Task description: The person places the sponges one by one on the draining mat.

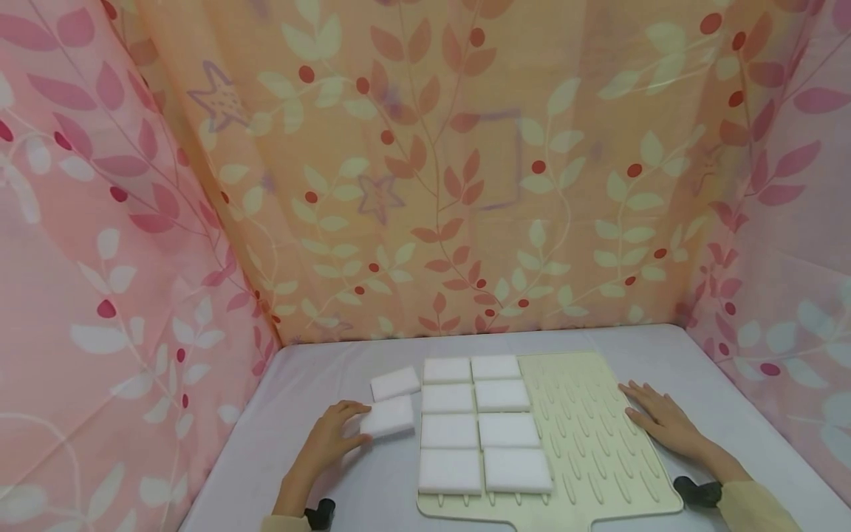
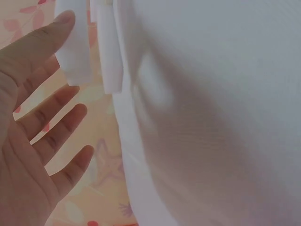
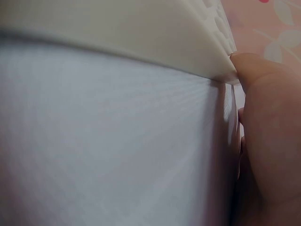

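In the head view my left hand [image 1: 329, 437] pinches a white sponge-like block [image 1: 391, 418] by its left end, just left of the cream board [image 1: 614, 508]. Thumb and index finger grip that block [image 2: 77, 56] in the left wrist view, while the other fingers spread apart. White blocks [image 1: 448, 471] of the same kind lie in two columns on the board's left half. Bare raised oblong ridges show on its right half. My right hand [image 1: 668, 423] lies at the board's right edge, its thumb [image 3: 256, 70] touching the rim, the fingers extended and partly hidden in the right wrist view.
Another loose white block [image 1: 395, 383] lies behind the held one, close to the board's left side. A white cloth [image 1: 319, 369] covers the table. Patterned curtains [image 1: 425, 185] enclose the back and both sides. The board's handle [image 1: 552, 523] runs off the front edge of view.
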A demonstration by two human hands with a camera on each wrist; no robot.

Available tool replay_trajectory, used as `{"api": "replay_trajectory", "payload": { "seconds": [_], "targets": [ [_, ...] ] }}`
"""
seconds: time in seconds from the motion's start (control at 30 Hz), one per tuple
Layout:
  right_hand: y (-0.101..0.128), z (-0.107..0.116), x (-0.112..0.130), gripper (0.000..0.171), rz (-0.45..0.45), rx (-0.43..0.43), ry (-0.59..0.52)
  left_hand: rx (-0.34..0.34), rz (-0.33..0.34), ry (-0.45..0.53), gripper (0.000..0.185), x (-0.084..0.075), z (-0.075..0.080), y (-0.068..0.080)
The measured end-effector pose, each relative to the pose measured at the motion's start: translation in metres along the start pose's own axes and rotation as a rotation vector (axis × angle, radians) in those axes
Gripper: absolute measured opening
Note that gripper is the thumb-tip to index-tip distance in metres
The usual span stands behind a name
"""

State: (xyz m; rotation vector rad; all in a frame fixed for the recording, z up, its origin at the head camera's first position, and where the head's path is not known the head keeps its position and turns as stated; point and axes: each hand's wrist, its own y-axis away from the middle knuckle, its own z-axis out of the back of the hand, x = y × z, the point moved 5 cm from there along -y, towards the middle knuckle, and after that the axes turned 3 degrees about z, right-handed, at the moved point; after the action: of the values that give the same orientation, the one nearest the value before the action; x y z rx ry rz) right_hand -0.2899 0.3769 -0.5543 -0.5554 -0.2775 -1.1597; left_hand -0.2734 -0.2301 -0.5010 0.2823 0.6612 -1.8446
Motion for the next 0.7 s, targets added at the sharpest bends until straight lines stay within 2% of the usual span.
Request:
{"api": "replay_trajectory", "payload": {
  "seconds": [0.13,0.43,0.7],
  "targets": [
    [0.0,0.0,-0.001,0.054,-0.003,0.002,-0.004,-0.022,-0.017,0.0,0.046,-0.009,0.003,-0.002],
    [-0.001,0.0,-0.002,0.054,-0.001,0.003,-0.015,-0.081,-0.11,-0.008,0.047,-0.033,0.004,-0.009],
    [0.0,-0.001,-0.002,0.055,-0.008,0.004,-0.014,-0.107,-0.181,-0.025,0.047,-0.052,-0.005,-0.018]
  ]
}}
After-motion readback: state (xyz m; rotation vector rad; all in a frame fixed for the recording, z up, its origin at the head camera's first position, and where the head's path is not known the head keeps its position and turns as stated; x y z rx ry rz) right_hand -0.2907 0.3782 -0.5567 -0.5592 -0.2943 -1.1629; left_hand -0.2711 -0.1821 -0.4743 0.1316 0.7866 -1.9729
